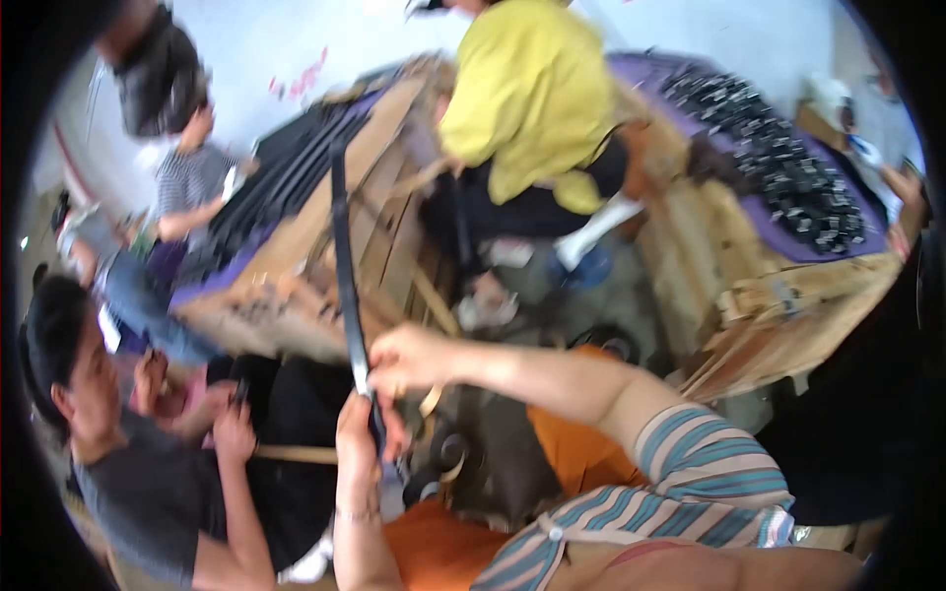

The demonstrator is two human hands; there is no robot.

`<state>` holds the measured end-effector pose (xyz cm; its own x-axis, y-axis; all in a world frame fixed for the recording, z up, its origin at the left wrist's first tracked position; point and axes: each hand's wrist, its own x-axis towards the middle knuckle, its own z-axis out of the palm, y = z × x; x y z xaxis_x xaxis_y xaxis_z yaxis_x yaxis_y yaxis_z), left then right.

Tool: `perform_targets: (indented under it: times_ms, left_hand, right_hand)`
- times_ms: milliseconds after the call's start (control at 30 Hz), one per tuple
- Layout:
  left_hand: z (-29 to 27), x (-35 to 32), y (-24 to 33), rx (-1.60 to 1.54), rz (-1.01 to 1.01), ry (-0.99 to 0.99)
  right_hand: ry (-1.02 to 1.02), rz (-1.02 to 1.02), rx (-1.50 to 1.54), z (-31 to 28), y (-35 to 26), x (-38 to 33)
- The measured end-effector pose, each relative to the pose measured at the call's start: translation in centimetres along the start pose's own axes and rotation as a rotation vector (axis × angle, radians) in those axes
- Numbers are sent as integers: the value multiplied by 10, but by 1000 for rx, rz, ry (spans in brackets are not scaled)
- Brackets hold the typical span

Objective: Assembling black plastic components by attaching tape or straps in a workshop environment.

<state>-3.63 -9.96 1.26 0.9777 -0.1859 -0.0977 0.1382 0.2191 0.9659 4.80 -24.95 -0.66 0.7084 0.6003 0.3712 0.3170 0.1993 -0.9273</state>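
A long black strap (344, 256) is held in the curled fingers of the left hand (357, 431). Just above, it is pinched by the right hand (409, 360).

From afar I see a short-sleeved top (690, 483) striped teal and pale pink, a whitish button (556, 535), orange trousers (443, 542) and (rather blurred) a thin bracelet (355, 514) on the left
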Motion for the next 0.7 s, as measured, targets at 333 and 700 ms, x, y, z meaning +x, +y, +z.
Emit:
perform_targets:
  times_ms: [333,700]
  left_hand:
    - [3,-2,2,59,-87,-8]
    - [-24,-9,-2,549,256,191]
  right_hand:
    - [219,103,104,9,-21,-23]
    - [37,162,94,15,-20,-7]
